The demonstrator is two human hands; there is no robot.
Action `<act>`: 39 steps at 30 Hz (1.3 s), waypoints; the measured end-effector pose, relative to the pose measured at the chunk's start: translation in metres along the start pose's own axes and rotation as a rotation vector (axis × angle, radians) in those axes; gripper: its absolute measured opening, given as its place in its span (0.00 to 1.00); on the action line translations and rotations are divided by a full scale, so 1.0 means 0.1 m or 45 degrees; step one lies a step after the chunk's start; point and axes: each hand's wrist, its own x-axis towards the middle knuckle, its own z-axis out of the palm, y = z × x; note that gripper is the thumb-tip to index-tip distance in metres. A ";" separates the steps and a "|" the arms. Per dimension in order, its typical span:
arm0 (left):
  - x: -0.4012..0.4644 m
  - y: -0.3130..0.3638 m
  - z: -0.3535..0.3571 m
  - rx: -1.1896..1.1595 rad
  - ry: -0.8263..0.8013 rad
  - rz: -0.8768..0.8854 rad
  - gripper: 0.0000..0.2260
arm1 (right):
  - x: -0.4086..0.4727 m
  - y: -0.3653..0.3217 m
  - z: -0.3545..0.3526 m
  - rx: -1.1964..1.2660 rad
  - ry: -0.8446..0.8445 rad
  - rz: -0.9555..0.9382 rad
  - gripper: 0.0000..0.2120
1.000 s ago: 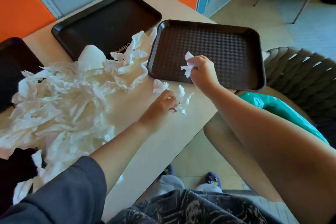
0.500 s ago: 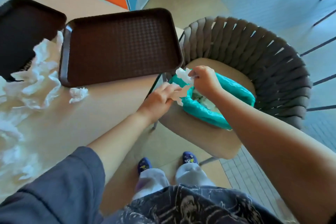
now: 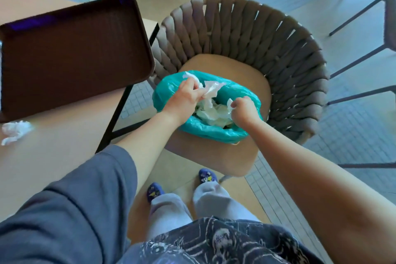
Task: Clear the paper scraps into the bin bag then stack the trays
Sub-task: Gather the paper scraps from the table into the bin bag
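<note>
Head view: we take the teal bin bag (image 3: 214, 133) as our landmark; it sits open-mouthed on the tan seat of a woven chair (image 3: 267, 34). Our left hand (image 3: 184, 97) hovers over the bag's left rim, its grip pinching a crumpled white paper scrap (image 3: 211, 89) above the opening. Our right hand (image 3: 244, 110) is over the bag's right rim, fingers curled round a small white scrap (image 3: 229, 104) that peeks out beside the thumb. More white scraps (image 3: 212, 114) lie inside the bag, between our two hands. Left of the bag stands the worktop (image 3: 64, 135), and on it a dark brown tray (image 3: 70, 53) whose near right corner reaches out towards the bag. Further left of the bag, just in front of the tray, one loose crumpled paper scrap (image 3: 15, 132) lies on the worktop. Below the bag we see our grey trouser legs and blue shoes on the floor.
</note>
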 end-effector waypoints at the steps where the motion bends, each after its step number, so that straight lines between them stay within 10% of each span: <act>1: 0.02 0.00 0.04 0.069 -0.039 -0.016 0.15 | 0.00 0.02 0.01 -0.060 -0.049 -0.032 0.16; 9: 0.11 0.01 0.30 0.143 -0.315 -0.241 0.12 | 0.01 0.14 0.06 -0.426 -0.422 -0.247 0.20; 13: 0.04 -0.03 0.35 0.169 -0.547 -0.389 0.17 | 0.09 0.15 0.03 -0.345 -0.285 -0.260 0.13; 39: -2.16 -1.30 -1.55 0.116 0.571 -0.824 0.14 | -0.75 -2.95 1.00 -0.140 -0.220 -1.109 0.18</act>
